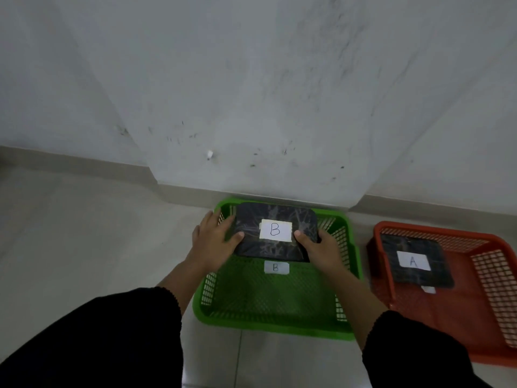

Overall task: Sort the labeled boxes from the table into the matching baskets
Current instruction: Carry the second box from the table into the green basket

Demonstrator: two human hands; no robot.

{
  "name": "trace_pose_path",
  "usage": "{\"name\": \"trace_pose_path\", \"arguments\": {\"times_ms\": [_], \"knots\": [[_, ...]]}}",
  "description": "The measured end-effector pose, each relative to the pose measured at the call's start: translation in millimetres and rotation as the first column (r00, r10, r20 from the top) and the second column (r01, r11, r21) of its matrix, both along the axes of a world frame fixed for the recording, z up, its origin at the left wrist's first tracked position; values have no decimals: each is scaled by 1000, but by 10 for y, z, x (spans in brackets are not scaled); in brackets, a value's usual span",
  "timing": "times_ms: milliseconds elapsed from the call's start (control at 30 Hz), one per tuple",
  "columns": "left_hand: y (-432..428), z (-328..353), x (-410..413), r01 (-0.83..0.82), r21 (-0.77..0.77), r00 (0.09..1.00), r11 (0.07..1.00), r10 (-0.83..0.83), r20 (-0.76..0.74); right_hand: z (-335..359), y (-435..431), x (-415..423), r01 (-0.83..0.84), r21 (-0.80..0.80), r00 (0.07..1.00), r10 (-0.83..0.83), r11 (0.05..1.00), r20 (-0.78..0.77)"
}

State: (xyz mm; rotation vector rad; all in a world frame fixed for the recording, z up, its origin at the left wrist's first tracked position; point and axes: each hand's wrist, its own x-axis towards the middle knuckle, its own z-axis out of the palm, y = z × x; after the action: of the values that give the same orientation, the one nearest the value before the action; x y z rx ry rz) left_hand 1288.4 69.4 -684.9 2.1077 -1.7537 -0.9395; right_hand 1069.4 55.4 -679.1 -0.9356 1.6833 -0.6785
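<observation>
A dark patterned box (275, 217) with a white label "B" is held over the far half of the green basket (274, 323). My left hand (214, 236) grips its left edge, thumb on top. On its right edge sits my right hand (319, 247), thumb beside the label. A small "B" tag (276, 268) lies on the green basket's floor, just under the box's near edge. To the right, an orange basket (447, 312) holds a dark box (416, 261) labelled "A" in its far left part.
Both baskets stand on a pale tiled floor (84, 233) against a white wall (251, 93) with a skirting board. A small white tag (428, 289) shows at the near edge of the A box. My black sleeves fill the bottom of the view.
</observation>
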Motion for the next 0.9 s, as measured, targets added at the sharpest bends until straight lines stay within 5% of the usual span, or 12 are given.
{"name": "trace_pose_path", "arguments": {"times_ms": [367, 900], "knots": [[-31, -589, 131, -109, -157, 970, 982, 71, -231, -853, -122, -13, 78, -10, 994, -78, 997, -79], [-4, -666, 173, -106, -166, 966, 980, 62, -252, -936, -136, 436, 76, -24, 996, -77, 997, -42]]}}
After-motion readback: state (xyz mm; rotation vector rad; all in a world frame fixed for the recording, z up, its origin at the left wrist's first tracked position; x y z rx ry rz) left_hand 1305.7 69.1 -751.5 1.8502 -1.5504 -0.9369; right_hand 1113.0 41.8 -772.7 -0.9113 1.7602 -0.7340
